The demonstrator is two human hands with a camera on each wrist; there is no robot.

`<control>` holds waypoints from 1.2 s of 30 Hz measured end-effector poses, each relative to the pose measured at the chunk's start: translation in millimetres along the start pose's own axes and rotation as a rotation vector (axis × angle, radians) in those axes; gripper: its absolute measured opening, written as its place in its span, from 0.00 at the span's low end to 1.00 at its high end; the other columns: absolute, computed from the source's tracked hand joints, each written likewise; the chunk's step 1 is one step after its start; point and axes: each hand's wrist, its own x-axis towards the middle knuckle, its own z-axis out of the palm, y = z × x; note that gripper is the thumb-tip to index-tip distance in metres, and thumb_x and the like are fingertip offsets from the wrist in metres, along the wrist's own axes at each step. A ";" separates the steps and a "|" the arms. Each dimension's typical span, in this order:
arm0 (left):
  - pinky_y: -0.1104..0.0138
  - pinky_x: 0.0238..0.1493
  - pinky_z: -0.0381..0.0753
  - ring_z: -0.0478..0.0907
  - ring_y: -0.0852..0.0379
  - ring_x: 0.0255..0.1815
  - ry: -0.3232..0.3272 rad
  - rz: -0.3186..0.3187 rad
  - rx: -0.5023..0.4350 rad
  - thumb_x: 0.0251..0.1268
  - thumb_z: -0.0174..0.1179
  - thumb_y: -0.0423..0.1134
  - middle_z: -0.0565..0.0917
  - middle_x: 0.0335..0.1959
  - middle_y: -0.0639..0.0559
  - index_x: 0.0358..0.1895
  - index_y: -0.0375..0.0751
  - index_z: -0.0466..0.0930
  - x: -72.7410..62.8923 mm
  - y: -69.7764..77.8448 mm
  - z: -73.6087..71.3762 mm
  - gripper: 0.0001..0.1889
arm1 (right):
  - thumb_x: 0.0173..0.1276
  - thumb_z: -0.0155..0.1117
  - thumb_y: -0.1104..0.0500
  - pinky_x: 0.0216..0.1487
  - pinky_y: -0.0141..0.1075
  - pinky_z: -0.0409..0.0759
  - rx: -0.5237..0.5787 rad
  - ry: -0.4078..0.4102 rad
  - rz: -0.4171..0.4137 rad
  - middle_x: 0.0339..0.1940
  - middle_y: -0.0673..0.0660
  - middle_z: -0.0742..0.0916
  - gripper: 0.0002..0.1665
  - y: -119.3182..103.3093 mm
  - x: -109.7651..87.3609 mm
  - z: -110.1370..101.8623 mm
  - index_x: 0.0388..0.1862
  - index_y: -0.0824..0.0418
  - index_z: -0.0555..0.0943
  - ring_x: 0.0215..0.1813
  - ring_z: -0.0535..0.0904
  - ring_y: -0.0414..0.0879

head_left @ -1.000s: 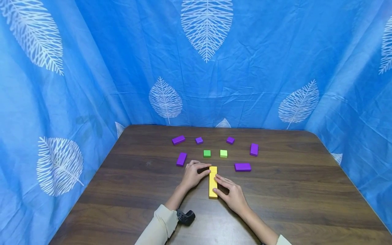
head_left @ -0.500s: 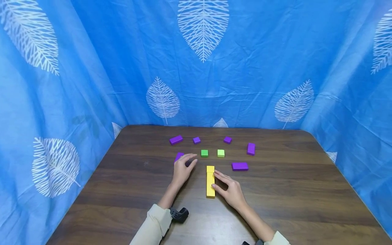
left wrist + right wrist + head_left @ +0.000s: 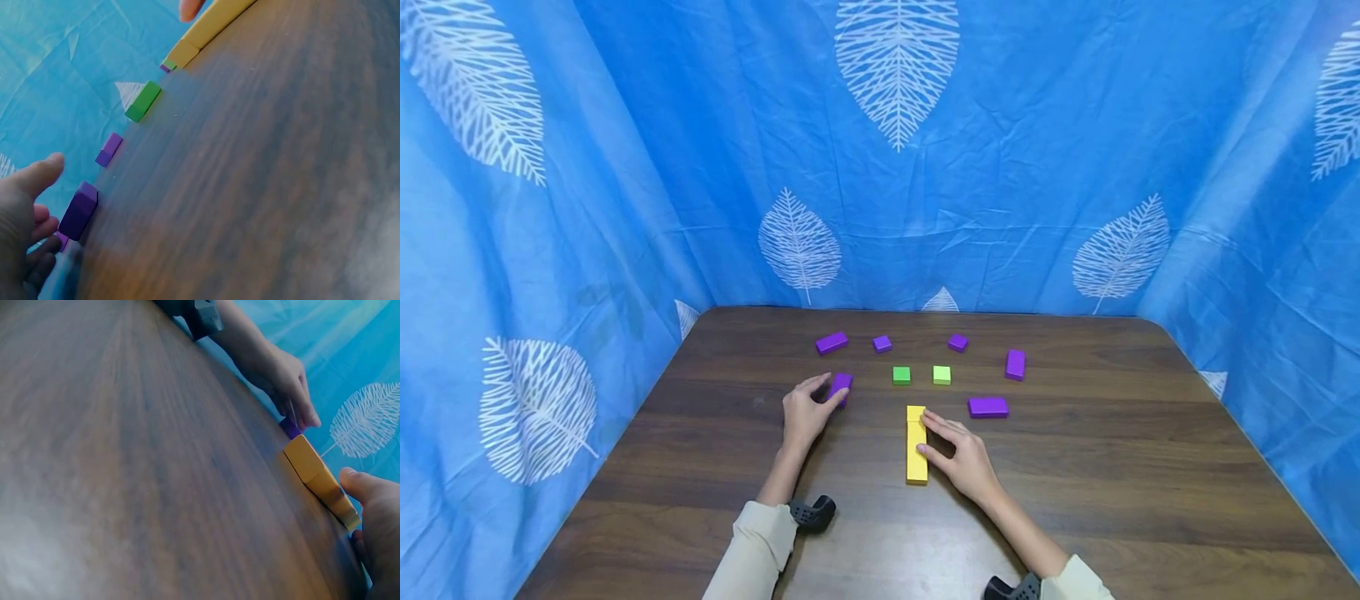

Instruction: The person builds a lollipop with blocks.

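My left hand [image 3: 803, 414] is at a purple block [image 3: 842, 385] lying flat at the left. Its thumb overlaps the block's near right side, and its fingers lie at the far left. In the left wrist view thumb and fingers are spread beside the purple block [image 3: 79, 211], with a gap visible. Two yellow blocks, a long one [image 3: 916, 461] and a short one [image 3: 915, 412], lie end to end in a line. Against their right side my right hand [image 3: 967, 462] rests its extended fingertips and thumb; the right wrist view shows the yellow blocks [image 3: 315, 472] beside that thumb.
Beyond the yellow blocks lie a green block [image 3: 901, 376] and a light green block [image 3: 942, 376]. More purple blocks are scattered around: far left [image 3: 832, 342], a small purple one [image 3: 882, 343], another small purple one [image 3: 957, 342], and two at the right. A blue curtain [image 3: 1000, 167] borders the brown table [image 3: 1075, 500].
My left hand has left the short yellow block and moved left to the purple block. The right hand stays beside the yellow blocks. The view has shifted slightly.
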 end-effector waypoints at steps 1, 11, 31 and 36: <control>0.55 0.48 0.77 0.80 0.44 0.44 -0.025 -0.021 0.011 0.44 0.73 0.44 0.84 0.41 0.39 0.43 0.31 0.83 -0.3 -0.7 -0.3 0.24 | 0.53 0.72 0.55 0.55 0.45 0.73 0.001 -0.005 -0.001 0.55 0.54 0.81 0.27 -0.4 0.3 -0.4 0.52 0.63 0.80 0.54 0.77 0.52; 0.55 0.38 0.76 0.80 0.48 0.32 -0.098 -0.002 0.076 0.35 0.77 0.42 0.83 0.30 0.42 0.40 0.30 0.84 -5.1 -3.9 -1.0 0.26 | 0.55 0.71 0.54 0.56 0.46 0.72 -0.002 -0.041 0.025 0.54 0.54 0.81 0.25 0.1 -1.3 -0.9 0.52 0.62 0.81 0.54 0.77 0.51; 0.67 0.31 0.78 0.78 0.57 0.28 -0.280 0.076 -0.065 0.40 0.73 0.34 0.83 0.32 0.49 0.39 0.37 0.86 -7.3 8.9 12.6 0.17 | 0.55 0.71 0.54 0.55 0.46 0.73 -0.020 -0.041 -0.016 0.54 0.53 0.82 0.24 -0.3 -2.4 -2.0 0.50 0.62 0.82 0.55 0.76 0.50; 0.68 0.32 0.79 0.78 0.58 0.29 -0.296 0.106 -0.069 0.41 0.72 0.35 0.83 0.33 0.49 0.40 0.36 0.85 -7.7 13.0 19.3 0.17 | 0.55 0.71 0.54 0.54 0.47 0.73 -0.019 -0.025 -0.031 0.54 0.54 0.81 0.25 -0.4 -1.3 -0.6 0.52 0.61 0.81 0.54 0.77 0.51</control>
